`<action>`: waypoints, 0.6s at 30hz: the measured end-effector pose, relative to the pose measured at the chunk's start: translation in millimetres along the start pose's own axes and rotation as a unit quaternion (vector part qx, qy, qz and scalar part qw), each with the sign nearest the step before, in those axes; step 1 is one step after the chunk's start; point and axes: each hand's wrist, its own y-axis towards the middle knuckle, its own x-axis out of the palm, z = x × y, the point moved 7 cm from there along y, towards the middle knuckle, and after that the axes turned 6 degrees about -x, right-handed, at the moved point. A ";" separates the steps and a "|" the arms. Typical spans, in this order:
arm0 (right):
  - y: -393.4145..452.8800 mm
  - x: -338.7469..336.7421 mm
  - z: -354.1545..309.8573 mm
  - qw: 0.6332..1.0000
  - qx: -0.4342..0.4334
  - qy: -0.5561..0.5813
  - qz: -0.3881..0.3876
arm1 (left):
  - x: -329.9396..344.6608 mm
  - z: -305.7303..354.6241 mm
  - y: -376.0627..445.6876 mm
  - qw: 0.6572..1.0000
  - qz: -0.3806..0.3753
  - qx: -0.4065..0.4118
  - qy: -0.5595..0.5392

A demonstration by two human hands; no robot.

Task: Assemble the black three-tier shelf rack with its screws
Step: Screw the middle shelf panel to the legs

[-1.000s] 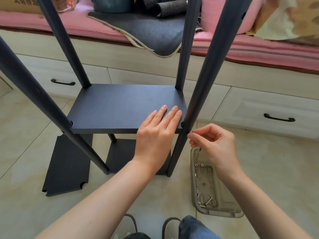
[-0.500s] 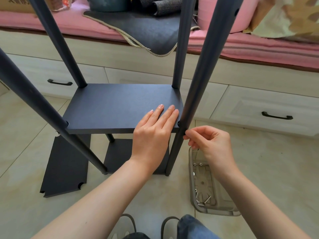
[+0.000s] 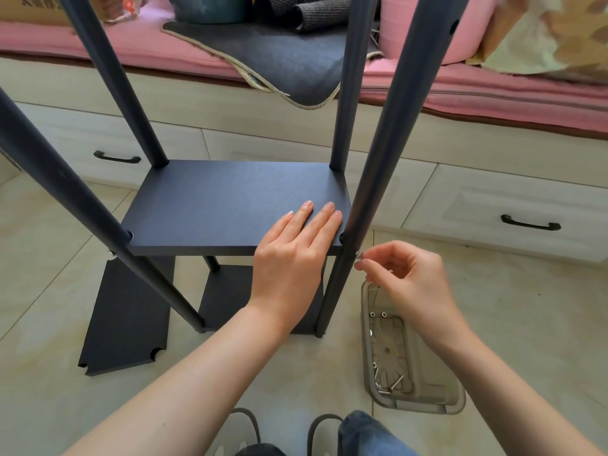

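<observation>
The black rack stood on the tiled floor in front of a row of pale drawers, four dark poles rising through the notched corners of its shelves. The middle shelf sat level between the poles, with a lower shelf under it near the floor.

The left hand lay flat on the middle shelf at its near right corner — fingers straight and together, pressing down on the board. Just beside it, the right hand pinched a small silver screw between thumb and forefinger, the screw's tip touching the outer side of the near right pole at the level of the shelf edge. Another screw head showed on the near left pole at the same height.

A loose black shelf board lay flat on the floor to the left of the rack. To the right, below the right hand, a clear plastic tray rested on the floor — a few spare screws lay in its near end.
</observation>
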 end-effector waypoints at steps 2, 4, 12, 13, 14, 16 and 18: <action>-1.4 -0.2 -2.6 1.000 -0.014 -0.008 0.005 | 0.3 -0.3 -0.1 1.000 -0.001 0.000 -0.001; -1.0 0.7 -5.4 1.000 -0.019 -0.005 0.010 | 0.5 -0.1 -0.3 1.000 -0.004 0.000 -0.004; 3.5 7.0 0.9 1.000 -0.003 0.023 0.005 | -2.1 1.0 1.1 1.000 -0.009 -0.008 -0.021; 3.3 7.6 3.1 1.000 0.002 0.030 0.005 | -3.0 1.0 1.4 0.999 -0.013 -0.011 -0.029; 3.2 7.9 5.4 0.999 0.006 0.040 0.007 | -4.7 1.2 1.1 0.999 -0.018 -0.010 -0.043; 3.6 8.6 9.2 0.998 0.013 0.056 0.007 | -10.9 2.0 -4.0 0.996 -0.016 -0.003 -0.092; 4.7 9.6 12.4 0.998 0.018 0.063 -0.001 | -21.0 -3.1 -14.9 0.986 0.009 -0.018 -0.166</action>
